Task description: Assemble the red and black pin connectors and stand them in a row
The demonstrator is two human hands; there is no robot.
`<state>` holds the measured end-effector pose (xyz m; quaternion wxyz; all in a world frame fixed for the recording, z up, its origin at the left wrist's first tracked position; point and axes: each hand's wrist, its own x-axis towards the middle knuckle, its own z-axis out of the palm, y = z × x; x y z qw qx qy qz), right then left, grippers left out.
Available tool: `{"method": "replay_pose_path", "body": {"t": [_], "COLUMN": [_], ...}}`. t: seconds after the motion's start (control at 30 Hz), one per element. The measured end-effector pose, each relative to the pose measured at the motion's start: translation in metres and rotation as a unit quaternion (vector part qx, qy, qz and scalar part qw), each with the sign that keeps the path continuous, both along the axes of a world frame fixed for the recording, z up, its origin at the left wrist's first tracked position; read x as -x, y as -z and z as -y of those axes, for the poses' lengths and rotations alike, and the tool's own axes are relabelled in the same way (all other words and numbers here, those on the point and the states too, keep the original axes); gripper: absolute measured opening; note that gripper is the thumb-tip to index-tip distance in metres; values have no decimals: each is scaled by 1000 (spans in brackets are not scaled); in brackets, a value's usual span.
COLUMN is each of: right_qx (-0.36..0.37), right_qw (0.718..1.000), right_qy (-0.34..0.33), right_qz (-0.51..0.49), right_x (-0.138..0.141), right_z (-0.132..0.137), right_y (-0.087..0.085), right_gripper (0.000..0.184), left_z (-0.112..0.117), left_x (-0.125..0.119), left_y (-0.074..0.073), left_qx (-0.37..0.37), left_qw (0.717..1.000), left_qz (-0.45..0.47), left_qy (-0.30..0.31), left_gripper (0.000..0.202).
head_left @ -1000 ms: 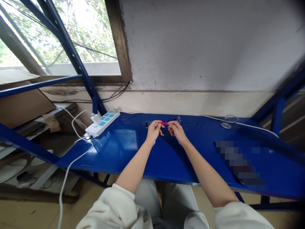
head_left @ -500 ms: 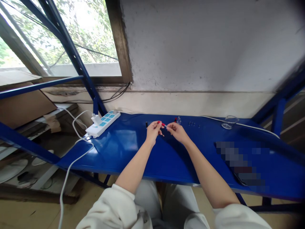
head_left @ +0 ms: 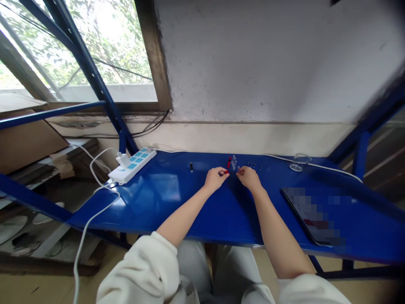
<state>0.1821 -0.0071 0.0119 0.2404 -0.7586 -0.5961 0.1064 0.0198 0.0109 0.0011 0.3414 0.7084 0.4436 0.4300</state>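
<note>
My left hand (head_left: 216,179) is closed in a pinch on a small red piece (head_left: 227,172), low over the middle of the blue table. Just to the right, my right hand (head_left: 249,177) has its fingertips pressed together; a small pale bit shows at their tips, too small to name. The hands are apart. Behind them stand small clear tubes (head_left: 233,163) beside some red pieces (head_left: 229,161). A few tiny clear parts (head_left: 251,164) lie behind my right hand. Left of my left hand, a small black cylinder (head_left: 191,166) stands upright.
A white power strip (head_left: 131,166) with a plug and cable lies at the table's left end. On the right are a dark flat device (head_left: 305,221), its screen blurred, and a clear round container (head_left: 295,167). A white cable runs along the wall. Blue posts (head_left: 360,154) frame the table (head_left: 196,215).
Both hands were together on a red piece with a clear end. They have moved right and separated, leaving the red piece in my left hand. The view has shifted slightly.
</note>
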Motion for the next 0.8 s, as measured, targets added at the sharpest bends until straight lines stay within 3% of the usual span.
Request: {"method": "replay_pose_path", "body": {"t": [0.1, 0.3, 0.8], "right_qx": [-10, -14, -10], "right_qw": [1000, 1000, 999], "right_qy": [12, 24, 29], "right_qz": [-6, 0, 24], "right_x": [5, 12, 12], "right_z": [-1, -4, -6], "right_y": [2, 9, 9], "right_gripper": [15, 19, 24], "left_z": [-11, -25, -32], "left_x": [-13, -25, -33], "left_y": [-1, -3, 4], "left_qx": [-31, -3, -22], "left_qw": [997, 992, 976], "left_qz": [-56, -75, -186], "left_qy": [-32, -97, -112], "left_gripper": [15, 14, 10]}}
